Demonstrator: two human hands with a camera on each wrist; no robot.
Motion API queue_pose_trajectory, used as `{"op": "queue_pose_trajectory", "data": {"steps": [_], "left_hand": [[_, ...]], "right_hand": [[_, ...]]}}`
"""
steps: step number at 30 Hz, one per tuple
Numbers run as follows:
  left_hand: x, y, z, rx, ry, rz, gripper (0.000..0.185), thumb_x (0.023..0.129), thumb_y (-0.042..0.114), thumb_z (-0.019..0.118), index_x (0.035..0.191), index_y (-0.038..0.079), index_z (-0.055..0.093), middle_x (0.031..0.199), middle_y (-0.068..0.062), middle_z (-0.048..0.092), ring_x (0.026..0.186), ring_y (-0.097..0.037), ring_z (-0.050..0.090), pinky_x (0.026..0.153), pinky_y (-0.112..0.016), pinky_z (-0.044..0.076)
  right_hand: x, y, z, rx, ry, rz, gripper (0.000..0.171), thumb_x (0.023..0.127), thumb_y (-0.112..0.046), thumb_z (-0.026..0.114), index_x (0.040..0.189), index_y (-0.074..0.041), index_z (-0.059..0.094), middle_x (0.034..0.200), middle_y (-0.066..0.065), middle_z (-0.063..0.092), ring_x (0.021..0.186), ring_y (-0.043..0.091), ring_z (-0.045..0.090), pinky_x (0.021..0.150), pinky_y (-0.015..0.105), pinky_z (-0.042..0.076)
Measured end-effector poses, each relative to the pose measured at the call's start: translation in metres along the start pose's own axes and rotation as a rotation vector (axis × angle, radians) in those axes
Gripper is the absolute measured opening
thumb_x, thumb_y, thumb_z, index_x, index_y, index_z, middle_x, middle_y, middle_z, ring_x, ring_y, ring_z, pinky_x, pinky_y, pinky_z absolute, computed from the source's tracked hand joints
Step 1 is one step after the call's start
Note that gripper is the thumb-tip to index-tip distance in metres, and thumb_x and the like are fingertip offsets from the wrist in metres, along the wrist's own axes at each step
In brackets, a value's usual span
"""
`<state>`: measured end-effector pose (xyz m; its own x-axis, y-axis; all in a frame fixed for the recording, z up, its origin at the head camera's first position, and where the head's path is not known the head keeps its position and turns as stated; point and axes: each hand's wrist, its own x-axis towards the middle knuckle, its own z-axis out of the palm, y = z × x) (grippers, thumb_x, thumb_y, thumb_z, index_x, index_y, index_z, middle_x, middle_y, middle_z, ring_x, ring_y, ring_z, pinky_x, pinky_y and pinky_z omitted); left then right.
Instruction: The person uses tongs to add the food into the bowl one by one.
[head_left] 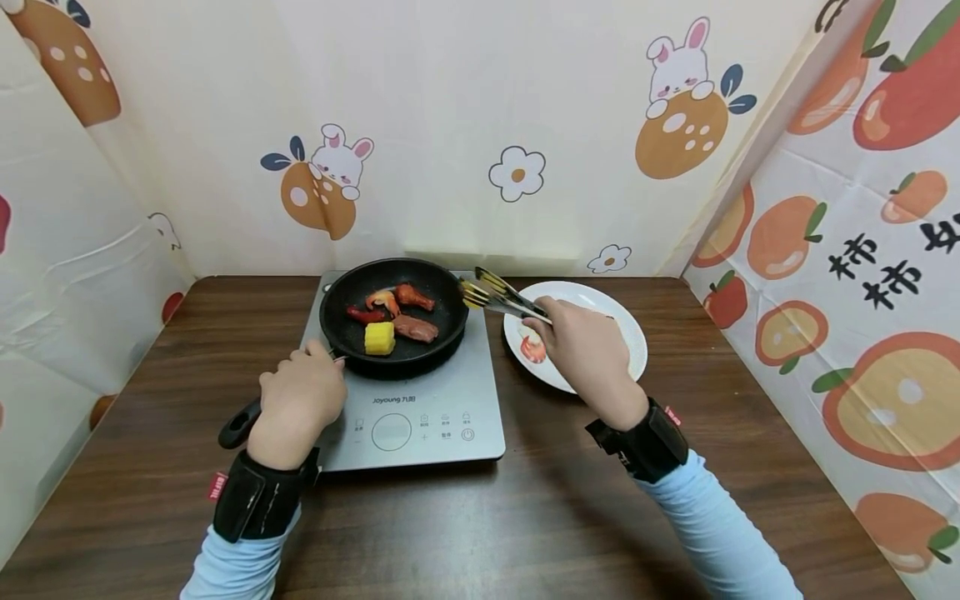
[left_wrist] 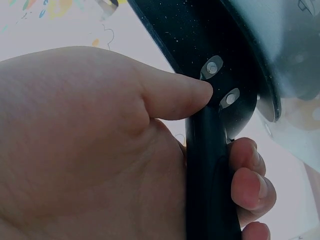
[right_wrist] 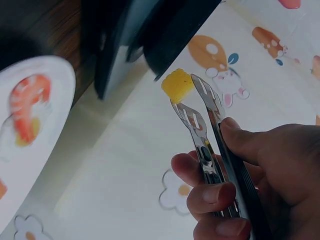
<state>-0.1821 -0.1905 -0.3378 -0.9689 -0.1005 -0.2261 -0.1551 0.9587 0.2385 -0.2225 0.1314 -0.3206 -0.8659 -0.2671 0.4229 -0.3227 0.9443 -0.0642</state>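
Observation:
In the head view, my left hand (head_left: 298,400) grips the black handle (head_left: 240,425) of a frying pan (head_left: 341,308); the left wrist view shows the thumb near the handle's rivets (left_wrist: 212,67). Inside the pan lie a yellow corn piece (head_left: 379,339), a meat slice (head_left: 416,328), a shrimp (head_left: 384,300), a drumstick (head_left: 415,297) and a red piece (head_left: 365,315). My right hand (head_left: 588,346) holds metal tongs (head_left: 517,302) beside the pan's right rim. Another yellow corn piece (right_wrist: 176,85) sits at the tongs' tips in the right wrist view.
Under the pan is a silver induction cooker (head_left: 427,425) with a control panel at its front. A white plate (head_left: 633,333) with a shrimp (head_left: 533,348) on it stands to the right, partly hidden by my right hand. Patterned sheets (head_left: 450,125) enclose the brown table (head_left: 420,533).

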Motion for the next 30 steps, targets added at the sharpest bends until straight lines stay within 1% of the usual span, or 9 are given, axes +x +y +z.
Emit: {"op": "queue_pose_trajectory", "data": {"steps": [6,12,15,17,20,23,28,30], "left_hand": [[0.0,0.0,-0.001,0.008,0.0,0.006,0.044,0.111,0.024,0.033,0.118,-0.02,0.039,0.106,-0.04,0.055,0.101,-0.055,0.06,0.088,-0.064,0.046],[-0.002,0.0,-0.001,-0.001,-0.002,0.004,0.044,0.111,0.024,0.033,0.118,-0.019,0.039,0.105,-0.039,0.055,0.1,-0.054,0.06,0.087,-0.064,0.045],[-0.001,0.0,-0.001,0.0,-0.002,0.002,0.044,0.111,0.024,0.033,0.119,-0.019,0.039,0.106,-0.039,0.055,0.101,-0.054,0.06,0.088,-0.064,0.045],[-0.001,0.0,-0.001,0.001,0.0,0.001,0.044,0.111,0.024,0.033,0.118,-0.019,0.039,0.106,-0.039,0.055,0.1,-0.054,0.06,0.088,-0.063,0.045],[-0.001,0.0,-0.001,0.002,0.001,0.004,0.043,0.111,0.024,0.033,0.117,-0.019,0.039,0.104,-0.038,0.055,0.099,-0.053,0.06,0.087,-0.063,0.046],[-0.003,0.0,-0.001,0.002,0.003,0.005,0.043,0.111,0.023,0.033,0.116,-0.019,0.039,0.103,-0.038,0.055,0.098,-0.053,0.06,0.086,-0.063,0.046],[-0.003,0.0,-0.002,0.0,0.005,0.0,0.042,0.111,0.023,0.033,0.116,-0.018,0.04,0.105,-0.039,0.055,0.1,-0.054,0.06,0.087,-0.063,0.046],[-0.003,0.0,-0.001,-0.001,0.002,-0.001,0.042,0.111,0.023,0.032,0.117,-0.018,0.039,0.106,-0.039,0.055,0.101,-0.054,0.06,0.088,-0.063,0.045]], "right_hand": [[0.013,-0.021,0.006,0.002,-0.014,-0.052,0.023,0.102,-0.038,0.062,0.098,-0.016,0.065,0.066,0.0,0.054,0.056,0.021,0.054,0.047,0.035,0.034],[0.024,-0.037,0.019,0.002,-0.069,-0.101,0.024,0.103,-0.038,0.061,0.101,-0.015,0.065,0.074,0.001,0.059,0.06,0.02,0.056,0.05,0.039,0.041],[0.028,-0.043,0.026,-0.003,-0.077,-0.122,0.026,0.102,-0.04,0.06,0.101,-0.015,0.065,0.077,0.001,0.061,0.062,0.019,0.058,0.051,0.04,0.044],[0.031,-0.046,0.029,0.003,-0.083,-0.135,0.027,0.103,-0.041,0.059,0.101,-0.015,0.065,0.077,0.001,0.061,0.063,0.019,0.059,0.051,0.039,0.045],[0.032,-0.049,0.034,0.007,-0.085,-0.146,0.027,0.102,-0.041,0.059,0.097,-0.015,0.064,0.077,0.001,0.061,0.064,0.019,0.061,0.052,0.039,0.045],[0.033,-0.051,0.038,0.011,-0.088,-0.146,0.026,0.102,-0.041,0.06,0.095,-0.016,0.064,0.077,0.001,0.061,0.063,0.019,0.059,0.052,0.038,0.043],[0.036,-0.053,0.041,-0.012,-0.082,-0.144,0.025,0.102,-0.04,0.059,0.101,-0.016,0.066,0.081,0.002,0.064,0.064,0.02,0.06,0.052,0.037,0.043],[0.036,-0.054,0.042,-0.024,-0.077,-0.145,0.025,0.102,-0.04,0.06,0.101,-0.016,0.066,0.082,0.002,0.065,0.065,0.02,0.061,0.052,0.037,0.044]]}}
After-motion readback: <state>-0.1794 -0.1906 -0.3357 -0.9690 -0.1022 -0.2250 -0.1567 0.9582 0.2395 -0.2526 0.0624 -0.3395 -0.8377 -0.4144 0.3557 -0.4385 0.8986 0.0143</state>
